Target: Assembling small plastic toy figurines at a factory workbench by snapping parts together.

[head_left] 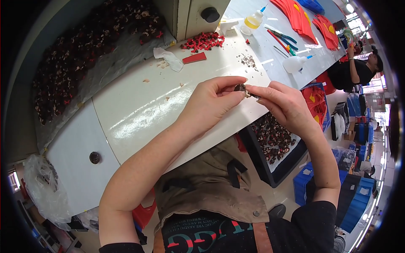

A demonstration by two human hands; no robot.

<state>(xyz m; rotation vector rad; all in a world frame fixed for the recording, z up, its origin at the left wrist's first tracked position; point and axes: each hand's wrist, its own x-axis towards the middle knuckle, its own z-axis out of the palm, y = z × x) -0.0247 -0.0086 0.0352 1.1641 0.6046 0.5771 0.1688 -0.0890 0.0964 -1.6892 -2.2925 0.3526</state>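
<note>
Workpiece (pixel 240 88), small and dark brown, sits just above and right of the frame's centre, over the white tabletop (pixel 139 122). We note the left hand (pixel 215 99) pinching it between thumb and fingers. Right hand (pixel 284 101) meets it from the right, thumb and forefinger drawn together on a thin dark bit (pixel 253 96); whether that is a tool or part of the workpiece, we cannot tell. Dark crumbs (pixel 249 62) lie scattered above the hands. Upper centre, we log a red block (pixel 194 58) beside a crumpled white tissue (pixel 168 58), red-and-dark pieces (pixel 202 41) heaped above. Lower right of centre: black-rimmed tray (pixel 258 162), filled with small mixed pieces. Lower left: one round dark piece (pixel 95 157).
</note>
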